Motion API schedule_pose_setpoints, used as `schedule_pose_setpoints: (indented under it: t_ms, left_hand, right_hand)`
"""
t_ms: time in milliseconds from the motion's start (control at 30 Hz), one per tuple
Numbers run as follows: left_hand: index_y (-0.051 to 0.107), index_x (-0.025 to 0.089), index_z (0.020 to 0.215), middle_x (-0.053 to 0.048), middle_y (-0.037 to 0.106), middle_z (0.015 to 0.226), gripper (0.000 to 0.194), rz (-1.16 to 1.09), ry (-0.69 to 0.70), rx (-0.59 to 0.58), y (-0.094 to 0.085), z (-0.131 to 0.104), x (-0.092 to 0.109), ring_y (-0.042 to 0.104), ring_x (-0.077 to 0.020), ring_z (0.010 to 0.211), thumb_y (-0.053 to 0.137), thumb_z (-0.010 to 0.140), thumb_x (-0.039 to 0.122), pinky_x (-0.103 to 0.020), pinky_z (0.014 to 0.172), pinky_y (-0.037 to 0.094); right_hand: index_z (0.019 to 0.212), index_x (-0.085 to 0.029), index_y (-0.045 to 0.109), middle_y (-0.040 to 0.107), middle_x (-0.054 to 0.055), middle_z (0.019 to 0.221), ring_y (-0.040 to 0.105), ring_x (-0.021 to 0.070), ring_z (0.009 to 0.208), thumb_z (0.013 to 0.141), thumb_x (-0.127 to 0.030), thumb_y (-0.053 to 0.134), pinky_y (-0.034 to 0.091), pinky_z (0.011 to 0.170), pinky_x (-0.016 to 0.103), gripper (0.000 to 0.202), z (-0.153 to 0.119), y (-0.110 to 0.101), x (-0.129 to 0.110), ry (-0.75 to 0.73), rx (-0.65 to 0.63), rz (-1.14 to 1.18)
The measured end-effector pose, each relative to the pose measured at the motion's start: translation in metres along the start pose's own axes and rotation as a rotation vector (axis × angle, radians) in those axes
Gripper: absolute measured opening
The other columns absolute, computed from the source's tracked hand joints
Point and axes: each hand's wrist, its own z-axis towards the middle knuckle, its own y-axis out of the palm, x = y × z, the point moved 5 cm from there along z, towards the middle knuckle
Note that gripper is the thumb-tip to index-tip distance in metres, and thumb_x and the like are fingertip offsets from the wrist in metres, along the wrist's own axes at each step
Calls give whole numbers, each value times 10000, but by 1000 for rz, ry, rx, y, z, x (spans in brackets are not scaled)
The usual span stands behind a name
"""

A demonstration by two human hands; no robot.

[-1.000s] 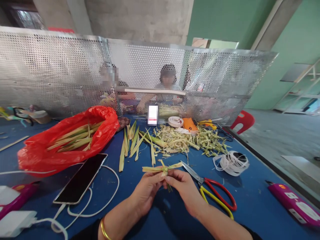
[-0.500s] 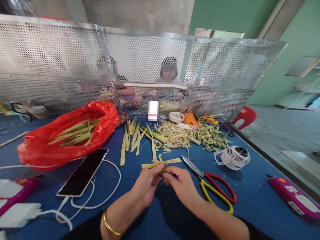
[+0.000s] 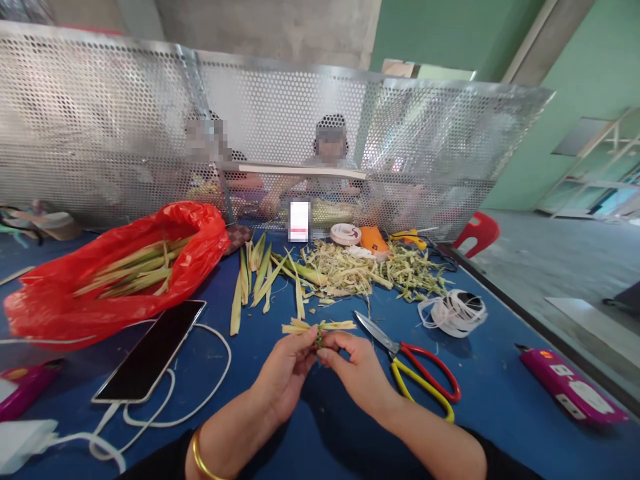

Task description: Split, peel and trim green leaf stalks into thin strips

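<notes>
Near the middle of the blue table [image 3: 320, 447], both hands meet at a small green piece of leaf [image 3: 319, 337]. My left hand [image 3: 287, 363] pinches it between thumb and fingers from the left. From the right, the fingertips of my right hand [image 3: 353, 360] close on the same piece. Pale leaf strips [image 3: 340, 325] lie just beyond the fingertips. Scissors [image 3: 400, 348] with one red and one yellow handle lie right of my right hand, blades pointing away to the left. Finer details of the green piece are hidden by the fingers.
A red bag [image 3: 55, 307] of long leaves, a phone [image 3: 150, 353] with white cable, and leaf strips [image 3: 236, 307] lie left. Shredded leaves [image 3: 345, 270], a white ribbon coil [image 3: 455, 313] and a purple tool [image 3: 570, 385] are right. Behind a perforated metal screen [image 3: 280, 100] sit two people.
The view has turned slightly, so most things appear further left. Both hands remain together, and more of the green piece shows between the fingertips.
</notes>
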Motion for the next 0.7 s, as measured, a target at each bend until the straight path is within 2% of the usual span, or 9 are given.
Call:
schedule_pose_setpoints:
  t_ms: [67, 167, 300, 400, 533, 633, 700]
  left_hand:
    - [703, 116, 740, -67, 688, 765, 154, -1, -9, -26, 2, 0, 1, 607, -161, 748, 696, 727, 269, -259, 724, 457]
    - [709, 123, 792, -70, 697, 809, 161, 39, 43, -68, 7, -1, 5, 609, -169, 778, 709, 720, 268, -258, 718, 453]
    - [712, 131, 802, -61, 700, 804, 209, 69, 68, -45, 7, -3, 5, 613, -168, 763, 758, 663, 281, -241, 679, 450]
    - [713, 122, 764, -65, 696, 761, 214, 57, 29, -2, 3, -2, 0, 610, -156, 726, 770, 641, 288, -231, 662, 455]
    - [708, 132, 743, -50, 688, 729, 224, 39, 16, 57, -2, 0, 1, 589, -134, 654, 800, 597, 276, -220, 598, 454]
    - [708, 135, 729, -43, 688, 727, 261, 81, 125, 141, -5, 1, 13, 600, -145, 687, 822, 553, 290, -239, 666, 474]
    - [711, 140, 717, -31, 684, 705, 274, 152, 215, 227, -9, 1, 23, 598, -148, 696, 829, 527, 298, -243, 694, 471]
  right_hand:
    - [701, -180, 645, 620, -2, 702, 540, 141, 682, 804, -224, 586, 429, 672, 235, 126, 0, -1, -2, -43, 8, -15]
    - [738, -186, 653, 630, 4, 721, 557, 145, 681, 828, -242, 559, 435, 672, 238, 142, 0, -2, 0, -21, 21, -8]
    - [640, -176, 625, 603, 1, 636, 555, 142, 637, 853, -274, 527, 422, 630, 232, 254, -2, 2, 2, 9, -21, -42]
    - [629, -174, 613, 604, -3, 655, 545, 131, 652, 852, -240, 533, 401, 636, 223, 246, -4, 6, -2, -63, -43, -140]
    - [714, -183, 634, 631, 0, 690, 564, 132, 660, 870, -218, 510, 398, 637, 221, 203, -7, 9, -2, -69, -51, -216]
    - [861, -207, 672, 687, 21, 817, 607, 159, 755, 876, -242, 514, 415, 695, 238, 162, -6, 5, -6, -97, -100, -300]
    - [934, -223, 681, 703, 35, 894, 617, 181, 824, 872, -268, 528, 413, 737, 259, 171, -1, -9, -10, -139, -132, -463]
